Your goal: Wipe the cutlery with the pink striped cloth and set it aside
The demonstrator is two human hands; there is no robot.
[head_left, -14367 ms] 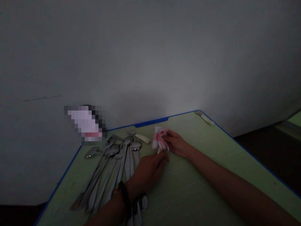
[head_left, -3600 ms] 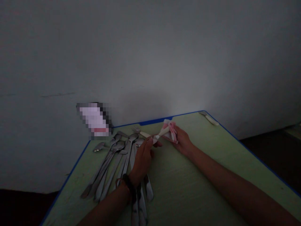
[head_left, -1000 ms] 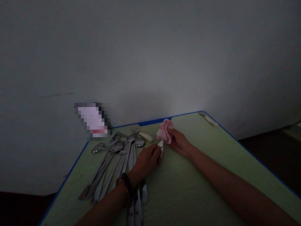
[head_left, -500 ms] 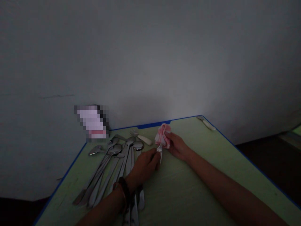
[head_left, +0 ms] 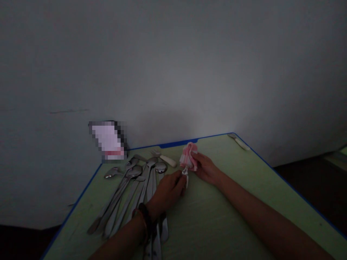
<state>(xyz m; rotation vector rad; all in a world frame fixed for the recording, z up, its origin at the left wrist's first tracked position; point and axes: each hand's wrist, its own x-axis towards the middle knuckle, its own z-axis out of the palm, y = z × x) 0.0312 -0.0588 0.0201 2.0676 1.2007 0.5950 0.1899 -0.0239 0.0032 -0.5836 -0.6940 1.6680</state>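
Note:
My left hand, with a dark bracelet on its wrist, is closed on a shiny piece of metal cutlery. Its exact kind is hard to tell, as the fingers and a cloth hide its ends. The pink-and-white folded cloth is pinched in my right hand and wraps the cutlery's far end. Left of my hands lies a spread of metal spoons and other cutlery, their handles toward me and partly under my left forearm. Just behind my left hand is a fork with a cream handle.
Everything rests on a light green table with a blue edge. Another cream-handled fork lies at the far right corner. A blurred-out phone-like object leans on the grey wall at the back left.
Both hands keep their grip on the cutlery and the cloth, with hardly any movement between them. The whole view has shifted slightly.

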